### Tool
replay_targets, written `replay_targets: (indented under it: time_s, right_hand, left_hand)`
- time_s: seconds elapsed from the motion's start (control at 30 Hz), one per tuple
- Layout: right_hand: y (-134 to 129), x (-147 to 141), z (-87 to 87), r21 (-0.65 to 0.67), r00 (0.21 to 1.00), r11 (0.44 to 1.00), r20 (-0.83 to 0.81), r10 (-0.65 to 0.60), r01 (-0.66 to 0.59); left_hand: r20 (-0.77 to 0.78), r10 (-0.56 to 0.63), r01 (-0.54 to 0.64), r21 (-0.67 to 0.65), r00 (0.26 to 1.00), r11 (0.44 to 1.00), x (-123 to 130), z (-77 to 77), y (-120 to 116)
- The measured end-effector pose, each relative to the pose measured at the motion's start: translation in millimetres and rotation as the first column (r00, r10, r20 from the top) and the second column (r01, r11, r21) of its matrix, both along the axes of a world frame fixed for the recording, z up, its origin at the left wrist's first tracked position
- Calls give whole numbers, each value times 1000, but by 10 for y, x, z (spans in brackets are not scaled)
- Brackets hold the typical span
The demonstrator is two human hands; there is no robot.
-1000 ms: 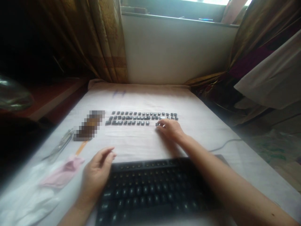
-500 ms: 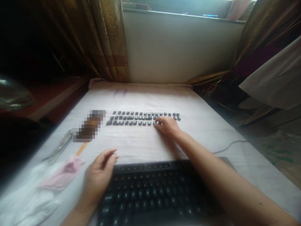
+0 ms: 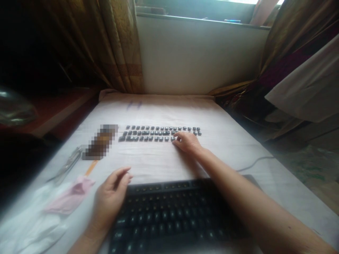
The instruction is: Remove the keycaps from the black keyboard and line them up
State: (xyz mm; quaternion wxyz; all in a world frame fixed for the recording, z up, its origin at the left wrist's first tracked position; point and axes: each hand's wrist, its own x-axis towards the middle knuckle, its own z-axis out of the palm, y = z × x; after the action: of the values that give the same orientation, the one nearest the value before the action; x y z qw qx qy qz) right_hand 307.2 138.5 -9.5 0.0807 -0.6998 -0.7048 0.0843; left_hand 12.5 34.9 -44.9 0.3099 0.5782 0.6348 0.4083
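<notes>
My right hand [image 3: 187, 141] reaches over the cloth, thumb and fingertips closed on a small black keycap [image 3: 173, 139] at the right end of the nearest row. Loose keycaps [image 3: 150, 139] lie in three rows to its left and behind it; the hand hides some of them. In front of me is a black keyboard [image 3: 159, 220], most of its keys in place, its right part covered by my right forearm. My left hand [image 3: 113, 185] rests beside the keyboard's far left corner, fingers loosely curled, a gap between thumb and forefinger, nothing visible in it.
On the left lie a pixelated brown object [image 3: 100, 143], a clear plastic packet [image 3: 70, 162], a pink cloth [image 3: 71, 197] and white crumpled material [image 3: 34, 229]. A cable [image 3: 254, 164] runs off to the right. Curtains [image 3: 124, 49] hang beyond the table.
The view has shifted slightly. My right hand stays at the end of the nearest row with the keycap in its fingertips, and my left hand has hardly moved.
</notes>
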Motion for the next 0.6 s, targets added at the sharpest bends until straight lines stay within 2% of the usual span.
replay_targets:
  time_s: [0.13, 0.27, 0.43, 0.6]
  right_hand:
    - [-72, 51, 6, 5, 999, 1000, -33, -14, 14]
    - [-262, 169, 92, 9, 997, 999, -64, -51, 52]
    - [-743, 333, 279, -8, 990, 995, -100, -95, 95]
    - [-1338, 408, 405, -119, 957, 981, -232, -175, 150]
  left_hand:
    - [-1, -2, 2, 10, 1000, 1000, -8, -8, 0]
    - [-3, -7, 7, 13, 1000, 1000, -5, -1, -3]
    - [2, -20, 20, 16, 1000, 1000, 5, 1, 6]
    - [7, -61, 61, 17, 998, 998, -14, -32, 23]
